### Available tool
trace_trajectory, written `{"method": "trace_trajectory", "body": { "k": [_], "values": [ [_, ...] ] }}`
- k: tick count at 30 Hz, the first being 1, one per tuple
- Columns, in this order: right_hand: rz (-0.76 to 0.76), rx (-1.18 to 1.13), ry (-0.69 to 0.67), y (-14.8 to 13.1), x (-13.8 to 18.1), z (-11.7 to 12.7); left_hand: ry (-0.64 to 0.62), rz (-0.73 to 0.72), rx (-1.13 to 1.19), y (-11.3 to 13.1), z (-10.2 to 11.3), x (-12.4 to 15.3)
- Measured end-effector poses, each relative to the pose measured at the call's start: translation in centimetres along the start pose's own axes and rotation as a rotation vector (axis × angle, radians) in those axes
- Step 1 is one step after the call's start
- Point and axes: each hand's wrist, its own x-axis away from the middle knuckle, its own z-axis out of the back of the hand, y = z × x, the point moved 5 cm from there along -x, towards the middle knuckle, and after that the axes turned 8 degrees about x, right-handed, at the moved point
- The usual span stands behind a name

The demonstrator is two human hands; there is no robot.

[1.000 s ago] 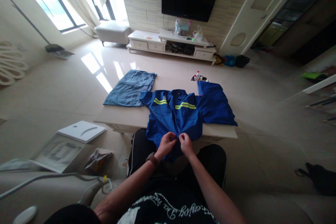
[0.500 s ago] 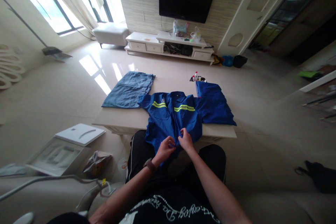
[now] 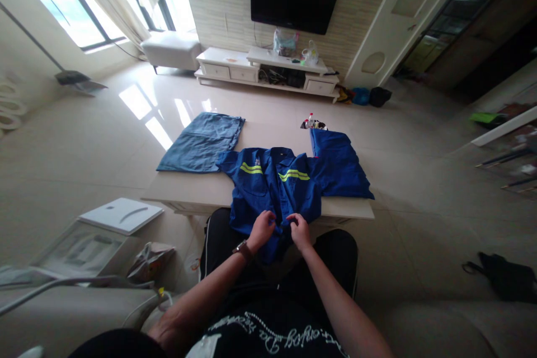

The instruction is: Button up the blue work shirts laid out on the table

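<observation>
A blue work shirt (image 3: 255, 187) with yellow reflective stripes lies face up on the low table (image 3: 201, 189), collar away from me. Its lower part hangs over the near edge towards my lap. My left hand (image 3: 263, 227), with a watch at the wrist, is closed on the shirt's front near the hem. Just to its right, my right hand (image 3: 299, 229) pinches the other front edge, fingers bent. The fingertips are small and partly hidden. Folded light-blue cloth (image 3: 201, 142) is on the table's left, and dark-blue folded cloth (image 3: 342, 165) on its right, touching the shirt's sleeve.
A small bottle (image 3: 311, 119) stands at the table's far right edge. Beyond are a white TV cabinet (image 3: 226, 70) and a grey bench (image 3: 172, 51). A white box (image 3: 121, 215) and a bag (image 3: 151, 262) sit on the floor at left.
My hands have moved a little apart. The left rose slightly up the shirt, the right shifted slightly down, and the hem between them has shifted. The view has turned slightly.
</observation>
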Motion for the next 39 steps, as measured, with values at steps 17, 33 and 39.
{"method": "trace_trajectory", "body": {
  "k": [17, 33, 39],
  "values": [
    [-0.008, 0.207, 0.16, 0.6, 1.6, 0.6, -0.238, -0.059, -0.498, -1.7, -2.9, -5.1],
    [0.1, 0.417, 0.242, 1.4, 0.5, 2.3, 0.165, -0.112, 0.221, 1.5, 1.0, -1.9],
    [0.214, 0.32, 0.271, -0.8, 0.6, 3.0, 0.173, -0.155, 0.252, 3.4, 1.2, -0.9]
  ]
}}
